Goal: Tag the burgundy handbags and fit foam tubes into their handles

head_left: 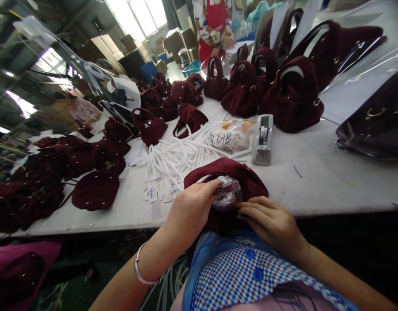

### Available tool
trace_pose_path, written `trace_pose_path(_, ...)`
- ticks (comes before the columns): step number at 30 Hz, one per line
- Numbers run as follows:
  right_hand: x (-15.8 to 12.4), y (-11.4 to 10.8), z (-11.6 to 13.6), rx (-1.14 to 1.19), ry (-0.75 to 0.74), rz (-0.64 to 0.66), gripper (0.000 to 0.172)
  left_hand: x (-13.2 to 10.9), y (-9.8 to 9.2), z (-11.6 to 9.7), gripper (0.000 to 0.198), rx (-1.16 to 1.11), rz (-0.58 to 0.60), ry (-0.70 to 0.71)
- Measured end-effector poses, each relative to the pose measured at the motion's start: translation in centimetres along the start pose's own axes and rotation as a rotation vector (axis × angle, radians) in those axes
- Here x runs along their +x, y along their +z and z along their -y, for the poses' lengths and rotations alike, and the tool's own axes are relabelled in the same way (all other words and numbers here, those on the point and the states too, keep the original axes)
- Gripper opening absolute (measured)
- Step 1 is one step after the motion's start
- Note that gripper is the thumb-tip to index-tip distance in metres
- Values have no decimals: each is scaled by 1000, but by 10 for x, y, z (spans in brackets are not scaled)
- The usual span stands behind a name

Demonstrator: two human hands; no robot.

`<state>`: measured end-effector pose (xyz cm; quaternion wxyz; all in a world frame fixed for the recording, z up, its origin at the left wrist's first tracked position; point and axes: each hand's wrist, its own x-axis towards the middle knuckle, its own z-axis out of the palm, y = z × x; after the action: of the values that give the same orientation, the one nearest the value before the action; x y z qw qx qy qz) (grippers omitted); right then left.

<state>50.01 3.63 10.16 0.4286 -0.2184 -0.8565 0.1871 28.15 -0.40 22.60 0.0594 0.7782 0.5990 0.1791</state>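
A maroon handbag (250, 179) lies at the table's front edge, close against my body, with its mouth facing me. Clear plastic wrapping (227, 196) bulges in the bag's opening; what it wraps, purplish and pale, I cannot make out. My left hand (197, 201) pinches this plastic at the opening. On the right side of the mouth, my right hand (272, 220) has its fingers closed at the bag's rim, fingertips partly hidden. Beyond the bag lie a heap of white tubes (176, 155) and some small paper tags (161, 190).
A tape dispenser (262, 142) and a plastic packet marked 09B (229, 136) stand behind the bag. Several finished-looking maroon bags (291, 99) line the back. More maroon pieces (95, 190) are piled left. Plastic-wrapped bags (377, 116) lie right. A person in a red apron (214, 21) stands across the table.
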Motion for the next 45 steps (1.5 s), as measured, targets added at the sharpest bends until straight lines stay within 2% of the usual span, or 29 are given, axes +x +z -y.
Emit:
trace_pose_path(3, 2, 1, 1, -8, 11, 14, 19, 0, 2, -1, 32, 39, 35, -26)
trace_pose_path(5, 2, 2, 3, -10, 23, 27, 16, -1, 7, -5, 32, 77, 126, -29)
trace_pose_path(8, 0, 4, 3, -25, 56, 34, 11, -6, 21, -13, 37, 107, 289, 9)
trace_pose_path(11, -5, 4, 3, -28, 81, 38, 12, -11, 38, -14, 38, 142, 323, 8)
trace_pose_path(12, -6, 3, 2, -34, 84, 46, 11, -13, 41, -13, 35, 132, 296, 5)
trace_pose_path(14, -7, 1, 2, -61, 82, 81, 10, -17, 39, -8, 33, 40, 170, 13)
trace_pose_path(16, -6, -3, 2, -95, 79, 112, 15, -21, 26, -5, 35, -114, 0, -14)
trace_pose_path(18, -1, -5, 2, -125, 87, 138, 22, -27, 4, -4, 37, -307, -96, -143)
trace_pose_path(21, 11, -5, 4, -198, 67, 218, 32, -37, -28, -9, 36, -696, -92, -431)
trace_pose_path(23, 20, -1, 6, -236, 5, 316, 41, -43, -40, -10, 36, -893, -170, -586)
trace_pose_path(26, 30, 12, 6, -247, -67, 429, 62, -51, -46, -4, 35, -1007, -329, -695)
trace_pose_path(28, 33, 24, 3, -286, -30, 473, 79, -55, -46, 4, 32, -1039, -373, -702)
trace_pose_path(30, 37, 33, 0, -347, 46, 531, 90, -60, -46, 13, 29, -1048, -422, -694)
trace_pose_path(32, 43, 38, -1, -383, 92, 607, 84, -64, -47, 21, 27, -1055, -486, -671)
trace_pose_path(36, 64, 36, 0, -415, 139, 746, 36, -69, -51, 27, 23, -1082, -607, -643)
trace_pose_path(38, 72, 34, -1, -425, 162, 762, 24, -72, -51, 28, 21, -1084, -623, -642)
trace_pose_path(40, 74, 34, -3, -399, 159, 716, 29, -75, -50, 30, 20, -1088, -607, -648)
trace_pose_path(43, 70, 33, -6, -368, 153, 634, 55, -81, -48, 35, 23, -1102, -589, -669)
trace_pose_path(45, 66, 32, -7, -405, 187, 612, 63, -84, -46, 37, 25, -1114, -607, -677)
